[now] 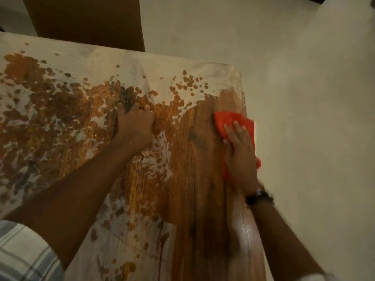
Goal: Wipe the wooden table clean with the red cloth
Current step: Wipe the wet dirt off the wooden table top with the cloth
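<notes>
The wooden table (194, 179) fills the lower left of the head view. Pale dust with wet brown spots covers its left and far parts; a dark wet strip of bare wood runs along its right side. The red cloth (229, 120) lies flat near the table's right edge. My right hand (240, 157) presses on it with straight fingers, covering its near half. My left hand (135, 124) rests on the dusty middle of the table, fingers bent down against the surface, holding nothing.
The table's right edge (250, 159) and rounded far right corner (236, 68) border a pale floor (314, 118). A brown wooden piece of furniture (87, 19) stands beyond the far edge. A dark watch (257, 196) is on my right wrist.
</notes>
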The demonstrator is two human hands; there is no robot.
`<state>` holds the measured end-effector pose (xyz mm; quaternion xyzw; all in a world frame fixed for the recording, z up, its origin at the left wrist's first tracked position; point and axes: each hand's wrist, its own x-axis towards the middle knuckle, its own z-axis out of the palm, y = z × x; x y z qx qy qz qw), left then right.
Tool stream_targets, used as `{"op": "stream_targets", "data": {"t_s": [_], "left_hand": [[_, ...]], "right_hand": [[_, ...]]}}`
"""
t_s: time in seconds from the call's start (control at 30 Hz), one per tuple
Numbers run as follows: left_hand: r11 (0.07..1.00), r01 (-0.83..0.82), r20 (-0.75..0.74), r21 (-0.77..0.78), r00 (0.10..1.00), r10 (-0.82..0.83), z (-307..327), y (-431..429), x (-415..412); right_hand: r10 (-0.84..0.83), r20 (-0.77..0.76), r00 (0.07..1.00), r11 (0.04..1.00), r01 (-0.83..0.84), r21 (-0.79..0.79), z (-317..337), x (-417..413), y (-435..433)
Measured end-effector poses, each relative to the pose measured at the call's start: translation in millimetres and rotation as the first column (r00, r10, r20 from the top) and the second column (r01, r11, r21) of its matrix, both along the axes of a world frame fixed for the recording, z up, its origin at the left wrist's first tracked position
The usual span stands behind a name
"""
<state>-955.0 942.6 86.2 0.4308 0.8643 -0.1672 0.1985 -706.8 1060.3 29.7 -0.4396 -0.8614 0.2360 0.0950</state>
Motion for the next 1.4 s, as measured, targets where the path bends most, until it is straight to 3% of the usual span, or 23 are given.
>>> {"op": "stream_targets", "data": {"t_s": [0.13,0.27,0.57,0.7,0.9,1.07,1.2,1.4], "left_hand": [[1.0,0.005,-0.012,-0.001,1.0,-0.005,2,2,3],[0.999,0.033,0.026,0.006,0.999,-0.033,4,2,3],[0.999,0.009,0.003,0.051,1.0,-0.009,-12,1,-1],[0.998,0.019,0.003,0.058,1.0,-0.02,-12,-5,-4],[0.999,0.017,-0.001,0.031,1.0,-0.017,-8,0,-2],[1.0,0.008,0.026,0.018,1.0,-0.009,-11,2,-6],[1.0,0.016,0.043,0.016,0.999,-0.017,-9,3,-8],[0.999,0.025,0.003,0.044,1.0,-0.025,-12,0,-8]], "right_hand": [[-0.066,0.032,0.997,0.996,0.067,-0.059,0,81,-85],[-0.044,0.054,0.998,0.996,0.049,-0.08,2,83,-73],[0.014,0.074,0.997,0.999,-0.017,0.041,-3,-126,160],[0.017,0.094,0.995,1.0,-0.018,0.013,3,-162,193],[0.09,0.002,0.996,0.996,-0.09,0.004,-5,-55,46],[0.232,0.087,0.969,0.972,-0.234,0.018,-7,24,-81],[0.275,0.131,0.952,0.959,-0.281,0.024,-1,-20,-18],[0.134,0.125,0.983,0.991,-0.136,0.007,5,-186,139]]}}
